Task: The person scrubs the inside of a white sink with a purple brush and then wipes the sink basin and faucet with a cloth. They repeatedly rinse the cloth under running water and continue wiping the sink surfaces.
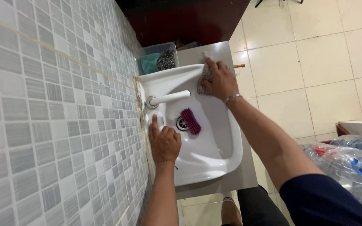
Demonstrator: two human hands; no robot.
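The right hand (221, 80) is gripping a checked cloth (205, 79) and pressing it against the far rim of the white basin (214, 161). The left hand (164, 142) is lying loosely curled on the basin's ledge by the wall, index finger extended toward the white tap (168, 98). A purple scrubbing brush (190, 121) is lying in the bowl beside the drain (182, 123). Beyond the basin, a clear tub (159, 58) is sitting on the grey counter (239, 178), against the tiled wall (55, 117).
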